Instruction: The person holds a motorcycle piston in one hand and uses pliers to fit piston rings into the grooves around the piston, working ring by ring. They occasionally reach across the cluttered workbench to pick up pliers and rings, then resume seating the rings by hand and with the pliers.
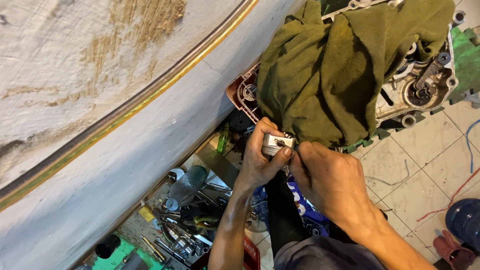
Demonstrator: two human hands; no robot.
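My left hand [257, 160] grips a small silver metal part [275, 144] with a dark hole in its face, held up in front of me. My right hand [327, 177] pinches at the right edge of that same part with thumb and fingertips; what the fingers pinch is hidden. Just above the hands, an olive green cloth [335, 70] drapes over an engine casing [420, 90] that lies on the tiled floor.
A white curved wall with a gold stripe [100, 120] fills the left. Below it lie several tools, a clear plastic bottle [186, 187] and a black cap [107, 246]. Red and blue wires [467, 165] cross the tiles at right, by a blue helmet [465, 220].
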